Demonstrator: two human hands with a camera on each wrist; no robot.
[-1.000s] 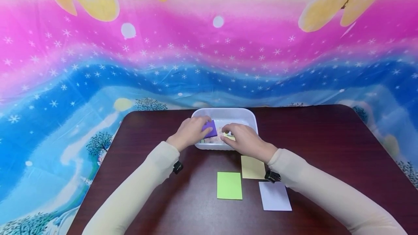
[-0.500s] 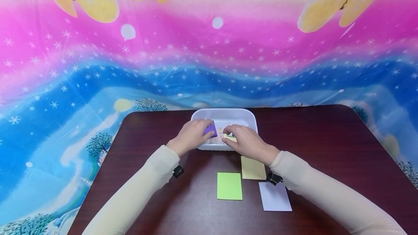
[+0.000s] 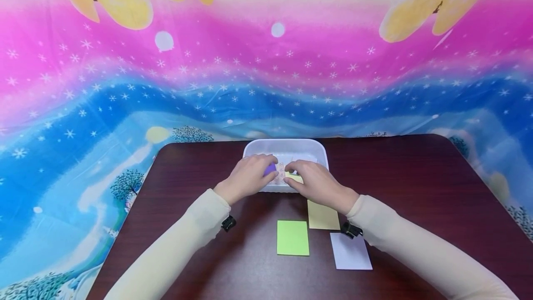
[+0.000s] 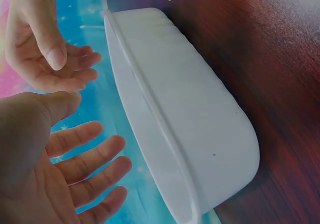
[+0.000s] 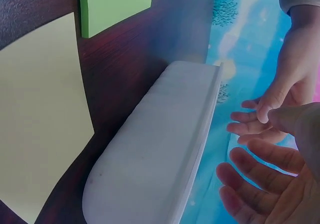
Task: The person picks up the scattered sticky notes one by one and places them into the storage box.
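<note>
A white plastic tub (image 3: 285, 142) stands at the table's far edge, and both hands hover over it. My left hand (image 3: 246, 176) is above its left part, with a purple sticky-note pad (image 3: 269, 169) partly hidden beneath. Over the right part hovers my right hand (image 3: 319, 183), near a pale yellow pad (image 3: 294, 177) inside the tub. Between them a pink-patterned piece (image 3: 281, 171) shows on the bottom. In the left wrist view the left hand's fingers (image 4: 100, 159) are loosely spread, holding nothing. The right hand (image 5: 275, 179) is likewise bare, fingers gently bent, its thumb near the left hand.
On the dark wood table (image 3: 233, 263), in front of the tub, lie a lime-green pad (image 3: 293, 238), a cream pad (image 3: 322, 215) and a pale lilac pad (image 3: 351, 253). The right forearm passes close by the last two. A printed cloth (image 3: 266, 78) hangs behind the table.
My left hand has shifted right toward the tub's middle, covering more of the purple pad. The right hand has moved very slightly right. The pads on the table stay put.
</note>
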